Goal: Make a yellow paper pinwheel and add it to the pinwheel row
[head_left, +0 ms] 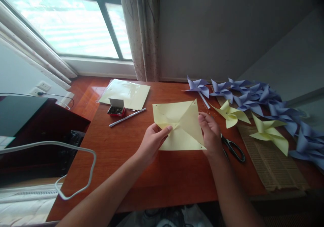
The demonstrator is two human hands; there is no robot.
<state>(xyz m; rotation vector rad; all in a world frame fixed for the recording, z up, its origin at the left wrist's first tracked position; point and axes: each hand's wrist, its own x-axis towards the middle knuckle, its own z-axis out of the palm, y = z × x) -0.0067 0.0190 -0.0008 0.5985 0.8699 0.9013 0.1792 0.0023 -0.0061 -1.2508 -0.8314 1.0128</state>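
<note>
Window light falls from the far left onto a red-brown wooden bench (157,176), with a curtain (141,31) hanging behind it and a grey wall to the right. Between the hands lies a pale yellow paper square (182,125), flat on the bench, slit along its diagonals, small holes at its corners. Left hand (152,141) pinches one cut flap of the square between thumb and fingers, near the sheet's lower-left edge, the flap lifted toward the centre. Right hand (211,134) rests on the square's right edge, fingers curled, fingertips touching the paper; a firm pinch cannot be told. Just right of the right hand, black-handled scissors (233,147) lie on the bench, partly under the wrist. Beyond them to the right sits a woven mat (273,166) carrying yellow pinwheels (268,132); purple pinwheels (253,95) run along the far right toward the bench edge. Up and left of the left hand: a thin white stick (128,117), a small open box (116,107) with dark contents, and a stack of yellow sheets in clear wrap (126,92). Bare bench lies open on the near side of both hands down to the front edge, and to the left of the left hand. Off the left edge, a white cable (76,186) loops beside a dark cabinet (25,119).
</note>
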